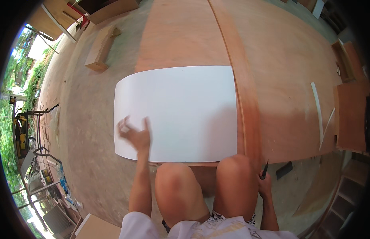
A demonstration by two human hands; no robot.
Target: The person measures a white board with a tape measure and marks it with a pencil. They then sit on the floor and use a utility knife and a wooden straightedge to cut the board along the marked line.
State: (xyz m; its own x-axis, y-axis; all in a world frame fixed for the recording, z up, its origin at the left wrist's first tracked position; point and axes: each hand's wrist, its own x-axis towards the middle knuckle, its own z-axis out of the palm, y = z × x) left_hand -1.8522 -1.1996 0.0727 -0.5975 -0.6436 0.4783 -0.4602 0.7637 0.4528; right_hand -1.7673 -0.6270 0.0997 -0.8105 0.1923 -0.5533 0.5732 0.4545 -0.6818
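A white rectangular sheet (181, 115) lies in front of my knees on large plywood panels (185, 36), its left edge reaching past the wood. My left hand (136, 136) is over the sheet's lower left part, fingers spread and blurred by motion, with nothing in them; whether it touches the sheet I cannot tell. Beside my right knee, my right hand (265, 186) is closed around a slim dark tool with a pointed tip (264, 169), which looks like a utility knife. The tip points up, away from me. My fingers partly hide its handle.
A long wooden strip (229, 44) runs along the sheet's right edge. White offcut strips (317, 107) lie farther right, near brown boards (352, 119). A dark flat block (284, 170) rests by my right hand. A wooden box-like piece (100, 49) sits at far left; tools and metal frames (33, 151) stand left.
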